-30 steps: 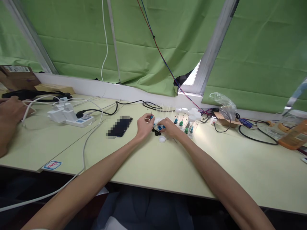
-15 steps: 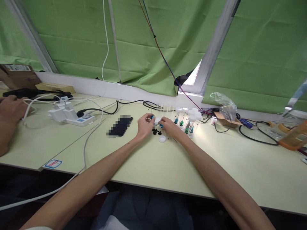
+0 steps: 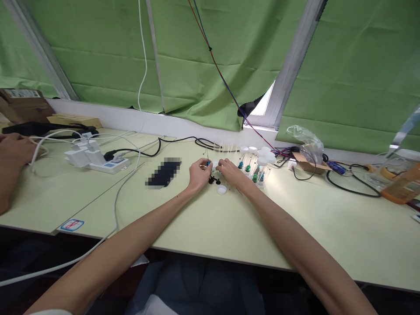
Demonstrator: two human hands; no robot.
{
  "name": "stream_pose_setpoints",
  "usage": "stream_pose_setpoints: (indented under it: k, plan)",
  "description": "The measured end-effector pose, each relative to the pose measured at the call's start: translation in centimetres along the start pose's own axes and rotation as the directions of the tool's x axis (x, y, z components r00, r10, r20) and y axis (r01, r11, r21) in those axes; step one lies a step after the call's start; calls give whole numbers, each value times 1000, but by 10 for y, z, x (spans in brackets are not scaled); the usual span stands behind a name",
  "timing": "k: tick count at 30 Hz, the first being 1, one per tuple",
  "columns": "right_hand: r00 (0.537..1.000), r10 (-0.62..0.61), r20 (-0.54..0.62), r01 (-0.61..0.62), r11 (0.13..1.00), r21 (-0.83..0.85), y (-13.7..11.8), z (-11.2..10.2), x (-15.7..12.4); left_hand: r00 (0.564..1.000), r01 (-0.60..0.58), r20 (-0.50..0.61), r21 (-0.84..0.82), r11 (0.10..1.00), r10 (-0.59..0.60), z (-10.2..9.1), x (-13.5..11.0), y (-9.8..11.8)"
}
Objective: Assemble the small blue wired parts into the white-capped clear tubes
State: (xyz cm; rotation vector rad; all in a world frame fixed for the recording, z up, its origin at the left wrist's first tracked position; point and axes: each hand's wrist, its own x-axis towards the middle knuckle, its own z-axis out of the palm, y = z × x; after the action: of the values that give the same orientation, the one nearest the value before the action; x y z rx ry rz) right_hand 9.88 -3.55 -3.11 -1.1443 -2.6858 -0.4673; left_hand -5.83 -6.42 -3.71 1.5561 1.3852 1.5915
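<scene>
My left hand (image 3: 198, 173) pinches a small blue part (image 3: 208, 163) with a thin dark rod standing up from it. Close on its right, my right hand (image 3: 230, 171) has its fingers curled and pressed together; whatever they hold is hidden. A white round piece (image 3: 215, 164) shows between the two hands. Several small black parts (image 3: 215, 180) lie just below the fingertips, and nearer the front is a loose white cap (image 3: 222, 190). Clear tubes with white caps (image 3: 264, 155) stand to the right, with green and blue parts (image 3: 255, 177) inside.
More clear tubes (image 3: 226, 148) stand behind my hands. A phone (image 3: 164, 173), partly pixelated, lies to the left. Beyond it are a white power strip (image 3: 110, 165) with chargers and another person's hand (image 3: 18, 148). At right sit an open cardboard box (image 3: 310, 163) and an orange bottle (image 3: 402, 186).
My right fingers have drawn up slightly, and the blue pieces seen under them before are now out of sight. My left hand still holds its blue part, a little lower.
</scene>
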Motion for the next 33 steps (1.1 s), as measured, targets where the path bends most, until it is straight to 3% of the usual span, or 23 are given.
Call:
stream_pose_setpoints:
  k: [7, 20, 33]
  plan:
    - [1000, 21, 12, -21, 1000, 10, -2, 2, 3, 1000, -22, 5, 54, 998, 22, 3, 1, -9]
    - [959, 285, 9, -280, 936, 213, -4, -2, 0, 1000, -7, -7, 69, 998, 8, 3, 2, -10]
    - [961, 272, -47, -258, 946, 194, -8, -9, -5, 1000, -20, 0, 47, 999, 20, 3, 2, -13]
